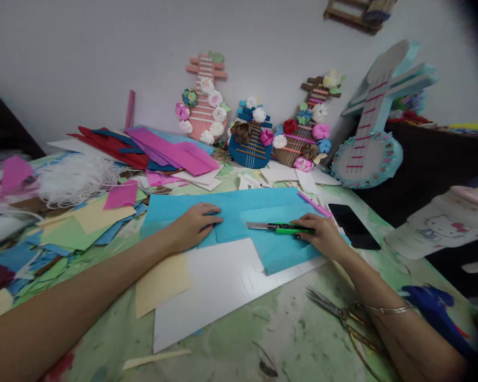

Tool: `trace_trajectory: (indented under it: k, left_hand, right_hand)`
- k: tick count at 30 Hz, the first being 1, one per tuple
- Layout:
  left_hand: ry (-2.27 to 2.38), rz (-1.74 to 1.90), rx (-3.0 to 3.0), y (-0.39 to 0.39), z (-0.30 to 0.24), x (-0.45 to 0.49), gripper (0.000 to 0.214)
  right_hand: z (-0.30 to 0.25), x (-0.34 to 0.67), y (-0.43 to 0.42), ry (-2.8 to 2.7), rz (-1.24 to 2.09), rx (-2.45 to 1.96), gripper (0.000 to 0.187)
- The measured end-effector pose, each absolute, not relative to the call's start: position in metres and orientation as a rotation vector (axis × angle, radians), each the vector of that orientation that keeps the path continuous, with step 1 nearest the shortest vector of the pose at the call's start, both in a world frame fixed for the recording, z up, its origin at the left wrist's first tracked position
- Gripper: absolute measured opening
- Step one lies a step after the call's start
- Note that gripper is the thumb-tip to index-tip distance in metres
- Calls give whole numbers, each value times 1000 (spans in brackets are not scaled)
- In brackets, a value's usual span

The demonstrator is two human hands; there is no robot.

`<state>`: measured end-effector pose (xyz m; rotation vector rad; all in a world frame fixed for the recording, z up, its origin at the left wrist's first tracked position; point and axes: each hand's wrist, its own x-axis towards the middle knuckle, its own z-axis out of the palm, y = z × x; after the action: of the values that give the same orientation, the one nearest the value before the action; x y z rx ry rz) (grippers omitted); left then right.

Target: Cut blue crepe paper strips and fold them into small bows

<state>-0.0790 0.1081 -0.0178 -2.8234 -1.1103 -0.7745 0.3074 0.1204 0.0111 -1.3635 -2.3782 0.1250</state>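
Observation:
A wide sheet of blue crepe paper [239,204] lies across the middle of the table, partly folded over. My left hand [195,225] rests on its left part, fingers stretched out and pressing it down. In my right hand [316,233] is a green and black utility knife [287,228], its blade extended and pointing left over the paper. Whether the blade touches the paper I cannot tell. Beneath the blue paper sits a white board [207,297]. A cream piece of paper [161,284] overlaps the board's left side, under my left forearm.
Open scissors [334,307] lie near my right forearm. A phone [353,226] and a white tumbler [438,223] stand to the right. Paper scraps [79,223] and white string [77,178] pile up at left. Flower-decorated paper instruments [250,146] lean against the wall.

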Motion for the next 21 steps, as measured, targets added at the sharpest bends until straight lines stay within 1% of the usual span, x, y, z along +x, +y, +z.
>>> trace_trajectory:
  k: [6,11,16,18,21]
  left_hand:
    - [-1232,-812,-2830,106,-17,-78,35]
    - [-1422,-801,-2851,110,-7,-76,37]
    - [-1700,-715,-2838,138,6,-67,53]
    - [-1819,-651,-2823,152,8,-63,49]
    - [-1974,-568,-2830,168,5,-56,37]
  right_hand:
    - [8,307,123,-2383,124,-1361,32]
    - [10,307,123,-2396,91,-1352,33]
    - [12,302,123,-2415,65,-1334,33]
    - [12,299,122,-2424,53,-1330,33]
    - [12,294,120,-2422,24,-1343,32]
